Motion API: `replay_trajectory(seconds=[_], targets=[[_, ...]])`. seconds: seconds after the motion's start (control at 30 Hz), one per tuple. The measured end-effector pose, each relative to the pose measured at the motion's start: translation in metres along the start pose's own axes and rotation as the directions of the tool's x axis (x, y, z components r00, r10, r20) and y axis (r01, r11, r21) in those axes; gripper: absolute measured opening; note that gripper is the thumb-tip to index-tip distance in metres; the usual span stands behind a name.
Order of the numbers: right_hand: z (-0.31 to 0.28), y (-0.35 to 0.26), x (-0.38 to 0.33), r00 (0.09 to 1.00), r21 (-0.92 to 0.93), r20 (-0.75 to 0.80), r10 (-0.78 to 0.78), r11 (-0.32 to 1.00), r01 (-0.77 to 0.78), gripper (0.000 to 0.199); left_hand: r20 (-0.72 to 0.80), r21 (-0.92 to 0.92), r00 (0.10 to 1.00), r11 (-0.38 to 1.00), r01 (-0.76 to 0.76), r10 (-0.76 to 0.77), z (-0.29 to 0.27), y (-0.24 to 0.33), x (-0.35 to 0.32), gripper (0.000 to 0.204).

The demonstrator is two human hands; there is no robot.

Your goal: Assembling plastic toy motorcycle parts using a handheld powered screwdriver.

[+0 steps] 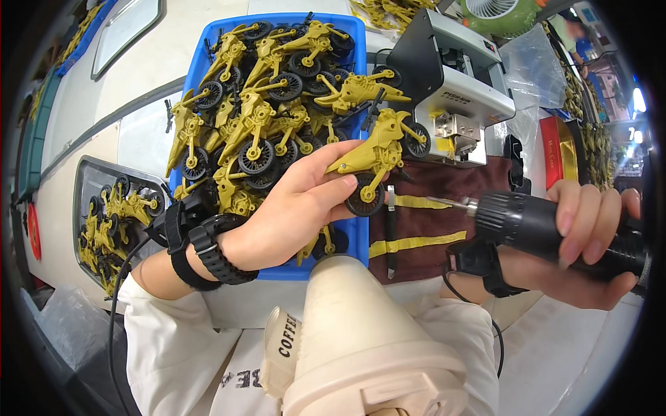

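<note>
My left hand (302, 197) grips a yellow toy motorcycle (378, 147) with black spoked wheels, raised over the right edge of a blue bin (362, 52). Fingers and thumb pinch its rear end, with one wheel hanging below. A small screw head shows on its side. On the right, my right hand (590, 232) is wrapped round a black electric screwdriver (517, 218). Its metal bit points left at the motorcycle's lower wheel, with a gap between them. Many similar yellow motorcycles (253, 125) are heaped in the bin.
Behind the raised motorcycle stands a white and black machine (472, 97). A brown cloth (437, 239) with yellow strips lies beneath the screwdriver. At left, a metal tray (132, 168) holds more motorcycles. A cream, lidded cup shape (357, 312) is at my front. A green fan (499, 17) sits behind.
</note>
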State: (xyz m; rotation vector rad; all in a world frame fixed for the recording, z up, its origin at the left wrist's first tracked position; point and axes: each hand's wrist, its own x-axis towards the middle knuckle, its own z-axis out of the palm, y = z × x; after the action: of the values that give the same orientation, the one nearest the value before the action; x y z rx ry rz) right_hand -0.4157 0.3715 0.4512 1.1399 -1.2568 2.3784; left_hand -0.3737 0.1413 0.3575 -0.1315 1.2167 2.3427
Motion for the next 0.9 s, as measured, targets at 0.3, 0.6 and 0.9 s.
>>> replay_trajectory(seconds=[0.3,0.6,0.9], targets=[[-0.005,-0.013,0.003,1.000,0.025,0.024,0.008,1.000,-0.009,0.053,0.017,-0.013,0.999,0.999,-0.034,0.034,0.003,0.004,-0.001,0.048],[-0.009,-0.019,0.003,0.998,-0.036,0.058,-0.013,0.999,0.015,0.053,0.029,-0.034,0.999,0.999,-0.019,0.020,0.003,0.003,-0.005,0.048],[-0.011,-0.010,0.003,1.000,-0.058,0.019,-0.002,0.998,0.003,0.053,0.049,-0.055,0.998,0.998,-0.043,0.045,-0.002,0.001,-0.002,0.046]])
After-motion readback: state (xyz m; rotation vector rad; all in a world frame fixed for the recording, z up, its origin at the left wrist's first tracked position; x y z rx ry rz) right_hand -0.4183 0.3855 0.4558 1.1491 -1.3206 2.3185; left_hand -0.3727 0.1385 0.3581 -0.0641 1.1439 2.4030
